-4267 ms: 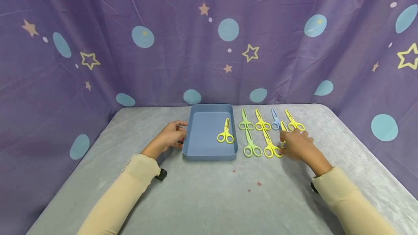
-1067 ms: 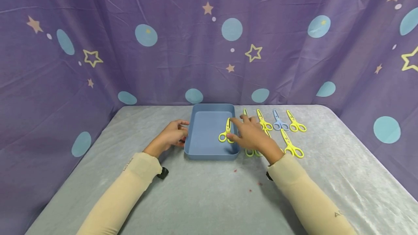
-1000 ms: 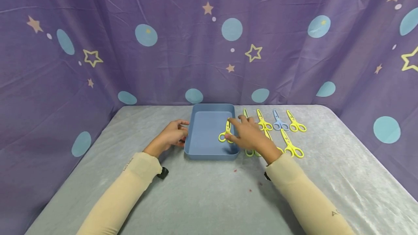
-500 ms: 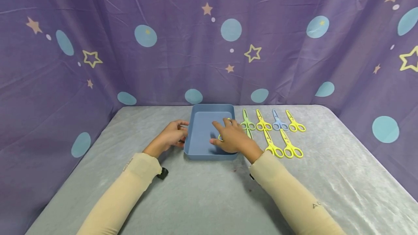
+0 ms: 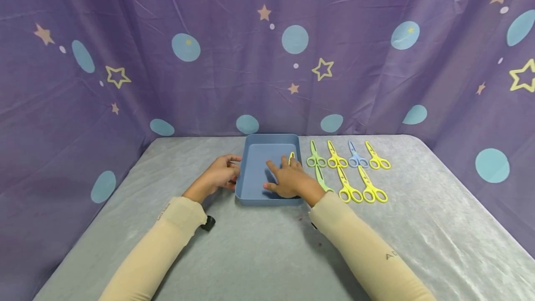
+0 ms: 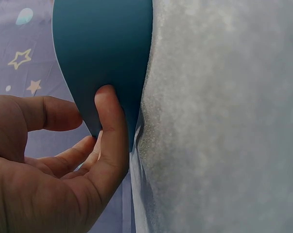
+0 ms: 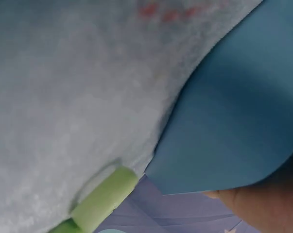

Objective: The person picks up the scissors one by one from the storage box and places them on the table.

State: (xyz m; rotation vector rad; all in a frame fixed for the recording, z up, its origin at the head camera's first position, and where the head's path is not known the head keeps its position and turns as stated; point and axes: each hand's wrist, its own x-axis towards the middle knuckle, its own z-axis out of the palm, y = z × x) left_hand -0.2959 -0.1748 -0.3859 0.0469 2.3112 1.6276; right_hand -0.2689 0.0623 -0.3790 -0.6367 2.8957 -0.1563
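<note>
My left hand (image 5: 217, 174) is at the left side of a blue tray (image 5: 269, 202). In the left wrist view its fingers (image 6: 112, 121) touch the tray's outer wall and rim. My right hand (image 5: 288, 181) reaches over the tray's right wall, with thumb and fingers spread above its floor. Under that hand lies a pair of yellow scissors (image 5: 291, 156) inside the tray; only the blade tip shows, and the handles are hidden. From the right wrist, the tray's wall (image 7: 229, 126) covers most of the fingers.
Right of the tray, scissors lie in two rows on the grey cloth: green (image 5: 316, 160), yellow (image 5: 336, 160), blue (image 5: 357, 160) and yellow (image 5: 377, 161) behind, several more in front. A green pair (image 5: 321, 179) there is partly behind my right wrist. A purple curtain (image 5: 225, 92) hangs behind the table.
Earlier my right hand was at the yellow scissors on the right; these now lie in the front row. It has since moved left over the tray. My left hand has stayed put.
</note>
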